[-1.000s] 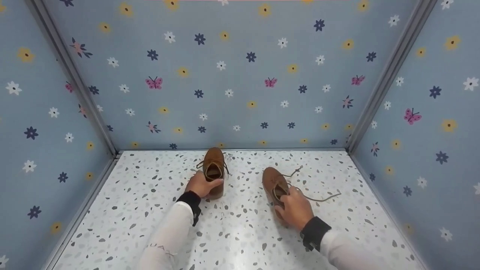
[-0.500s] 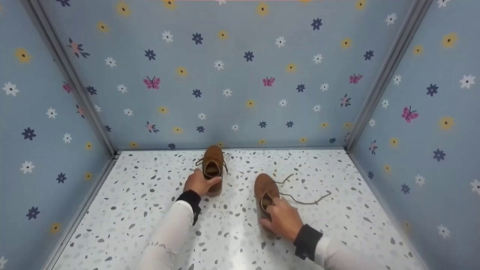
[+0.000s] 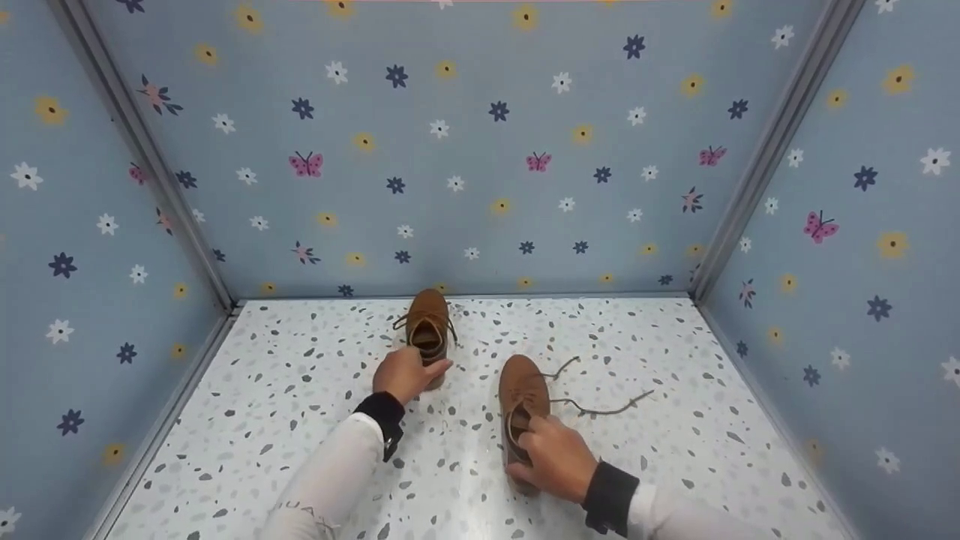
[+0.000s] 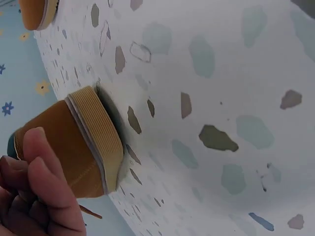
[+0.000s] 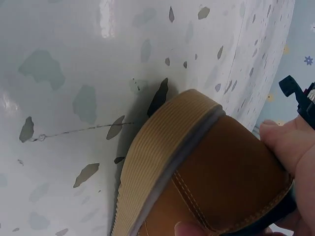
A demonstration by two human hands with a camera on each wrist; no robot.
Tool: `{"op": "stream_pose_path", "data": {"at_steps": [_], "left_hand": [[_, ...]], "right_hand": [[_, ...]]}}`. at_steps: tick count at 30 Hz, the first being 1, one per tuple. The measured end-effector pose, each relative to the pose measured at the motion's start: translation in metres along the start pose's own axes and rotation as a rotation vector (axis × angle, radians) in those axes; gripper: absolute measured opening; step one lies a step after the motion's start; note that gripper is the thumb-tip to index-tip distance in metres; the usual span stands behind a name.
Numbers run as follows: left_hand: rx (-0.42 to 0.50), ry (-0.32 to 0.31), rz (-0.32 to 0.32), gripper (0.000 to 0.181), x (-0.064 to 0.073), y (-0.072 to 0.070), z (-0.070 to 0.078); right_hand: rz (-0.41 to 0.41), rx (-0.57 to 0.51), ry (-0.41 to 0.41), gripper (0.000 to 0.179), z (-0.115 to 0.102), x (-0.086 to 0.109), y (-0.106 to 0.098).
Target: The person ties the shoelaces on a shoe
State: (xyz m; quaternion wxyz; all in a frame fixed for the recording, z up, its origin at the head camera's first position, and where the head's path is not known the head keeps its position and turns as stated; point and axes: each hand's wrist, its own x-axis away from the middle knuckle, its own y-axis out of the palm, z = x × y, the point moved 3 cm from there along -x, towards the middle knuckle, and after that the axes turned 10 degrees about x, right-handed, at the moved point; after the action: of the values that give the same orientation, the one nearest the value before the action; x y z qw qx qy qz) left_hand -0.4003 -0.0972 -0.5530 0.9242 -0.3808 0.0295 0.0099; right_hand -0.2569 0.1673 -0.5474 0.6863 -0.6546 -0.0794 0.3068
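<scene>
Two brown lace-up shoes point toward the back wall. The left shoe (image 3: pixel 428 311) stands toe-first close to that wall, its lace tied. Just behind its heel, my left hand (image 3: pixel 405 375) has its fingers loosely bent; the left wrist view shows these fingers (image 4: pixel 51 182) in front of the shoe's heel. Nearer to me is the right shoe (image 3: pixel 520 382), its lace (image 3: pixel 607 412) trailing loose to the right. My right hand (image 3: pixel 556 457) grips it at the rear, fingers over the opening's edge and thumb along the heel. Ribbed tan sole (image 5: pixel 162 152) shows in the right wrist view.
The speckled white floor (image 3: pixel 637 345) meets a flowered blue back wall (image 3: pixel 480 150). Side panels in the same pattern close in on the left (image 3: pixel 75 300) and right (image 3: pixel 885 277), with grey metal strips at the corners.
My right hand has brought the right shoe left and toward me, turning its toe straighter to the wall. My left hand has loosened from the left shoe, which stays put.
</scene>
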Motion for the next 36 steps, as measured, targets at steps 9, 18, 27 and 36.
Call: {"op": "stream_pose_path", "data": {"at_steps": [9, 18, 27, 36], "left_hand": [[0.162, 0.146, -0.094, 0.052, 0.017, 0.029, 0.03], [0.222, 0.172, -0.31, 0.052, 0.032, 0.064, 0.061], [0.179, 0.146, -0.371, 0.048, 0.038, 0.078, 0.072], [0.202, 0.166, -0.374, 0.037, 0.043, 0.081, 0.073]], "right_hand": [[0.001, -0.045, -0.097, 0.036, -0.001, 0.001, -0.001], [-0.122, -0.338, -0.05, 0.04, 0.018, -0.003, 0.004], [-0.274, -0.548, 0.276, 0.039, 0.062, -0.011, 0.027], [-0.322, -0.716, 0.442, 0.04, 0.076, -0.01, 0.042]]}}
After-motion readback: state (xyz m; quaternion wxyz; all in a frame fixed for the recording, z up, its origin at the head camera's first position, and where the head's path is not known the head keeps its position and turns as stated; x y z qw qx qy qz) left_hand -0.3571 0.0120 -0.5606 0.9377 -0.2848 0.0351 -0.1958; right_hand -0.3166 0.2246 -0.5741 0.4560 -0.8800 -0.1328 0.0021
